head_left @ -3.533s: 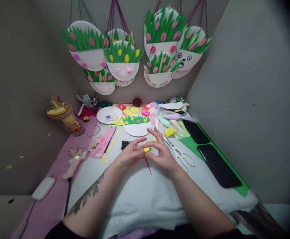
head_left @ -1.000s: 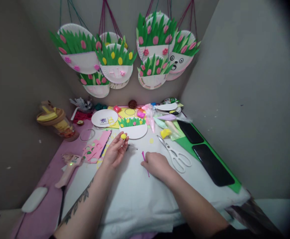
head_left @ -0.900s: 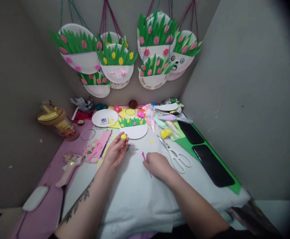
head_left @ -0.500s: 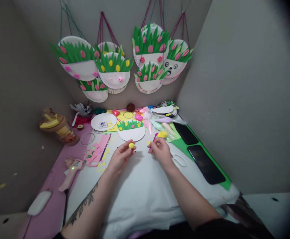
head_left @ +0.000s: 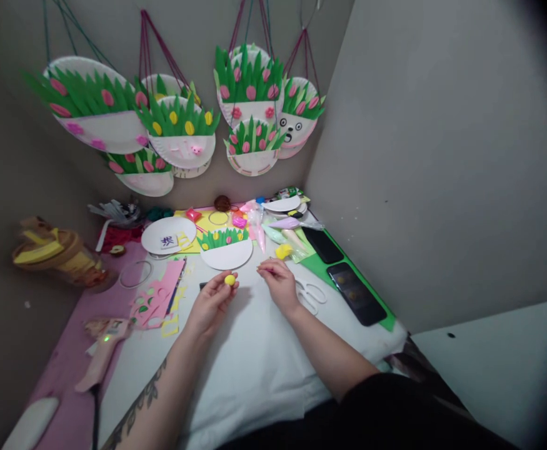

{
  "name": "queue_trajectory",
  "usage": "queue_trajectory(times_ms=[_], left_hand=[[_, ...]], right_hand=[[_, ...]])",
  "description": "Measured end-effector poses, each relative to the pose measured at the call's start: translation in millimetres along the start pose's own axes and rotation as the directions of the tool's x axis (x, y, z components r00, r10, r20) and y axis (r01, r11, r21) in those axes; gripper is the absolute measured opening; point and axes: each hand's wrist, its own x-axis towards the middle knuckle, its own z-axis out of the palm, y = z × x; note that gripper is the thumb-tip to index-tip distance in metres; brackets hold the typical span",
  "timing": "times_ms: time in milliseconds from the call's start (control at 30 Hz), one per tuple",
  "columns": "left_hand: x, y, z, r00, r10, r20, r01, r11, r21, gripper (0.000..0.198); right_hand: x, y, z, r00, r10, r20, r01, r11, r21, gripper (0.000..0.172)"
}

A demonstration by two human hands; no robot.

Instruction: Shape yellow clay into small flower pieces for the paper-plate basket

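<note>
Between the fingertips of my left hand [head_left: 214, 300] is a small yellow ball [head_left: 230, 279]. My right hand [head_left: 277, 281] is closed in a pinch to its right, apart from the ball; what its fingertips hold is too small to make out. Just beyond both hands lies a white half plate [head_left: 226, 255] with green paper grass and small yellow and pink flowers along its top. A yellow lump [head_left: 283, 251] rests beyond my right hand. White scissors [head_left: 311, 295] lie to the right of that hand.
A pink glue gun [head_left: 100, 356] with a green light lies at the left, near pink paper scraps [head_left: 160, 294]. Two phones [head_left: 355, 294] lie at the right. Clay bags [head_left: 257, 226] and a white plate [head_left: 169, 236] are at the back. Decorated plates [head_left: 184, 147] hang above.
The view has shifted right. My right hand no longer shows the magenta and yellow pieces at its fingertips. My left hand still holds the yellow ball.
</note>
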Motion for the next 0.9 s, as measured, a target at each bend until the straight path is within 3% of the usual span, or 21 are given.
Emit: queue_trajectory(times_ms=[133, 333, 500, 633, 900], left_hand=[[-3, -3, 4.7, 1.0, -0.028, -0.004, 0.028, 1.0, -0.004, 0.033], [-7, -1, 5.1, 1.0, -0.028, 0.007, 0.028, 0.998, -0.047, 0.04], [-8, 1, 0.5, 0.999, 0.026, 0.025, -0.024, 0.998, -0.063, 0.033], [-9, 1, 0.9, 0.999, 0.0, 0.034, 0.002, 0.998, -0.062, 0.033], [-8, 5, 3.5, 1.0, -0.006, -0.014, 0.006, 1.0, -0.03, 0.035]], right_hand=[[-3, -15, 8, 0.997, 0.024, -0.068, -0.014, 0.99, 0.144, 0.015], [-15, -48, 37, 0.998, 0.066, -0.016, -0.052, 0.898, 0.436, 0.013], [-24, -53, 43, 1.0, 0.005, 0.004, -0.006, 0.94, 0.342, 0.007], [-27, -48, 40, 0.997, -0.077, 0.013, 0.069, 0.949, 0.307, 0.003], [-23, -33, 36, 0.996, -0.083, -0.022, 0.085, 0.988, 0.126, 0.007]])
